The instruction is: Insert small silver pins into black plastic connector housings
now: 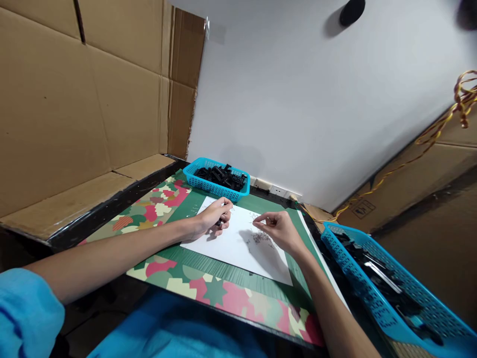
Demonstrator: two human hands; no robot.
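Observation:
My left hand (213, 219) is closed above the left part of a white sheet of paper (231, 244). Its lower fingers wrap round a small black part (219, 223), mostly hidden by the palm. My right hand (278, 228) hovers over the sheet's right side, thumb and forefinger pressed together; whatever may be between them is too small to name. Just below these fingertips lies a loose pile of tiny brownish-grey pieces (262, 238), too small to identify. A few more are scattered farther up the sheet.
A blue basket (214, 188) of black plastic parts stands behind the paper. Another blue basket (376, 318), with black parts, is at the right. The paper lies on a green, patterned board (223, 293). Cardboard (130, 104) walls the left; a twisted yellow cable (387, 171) runs along the right.

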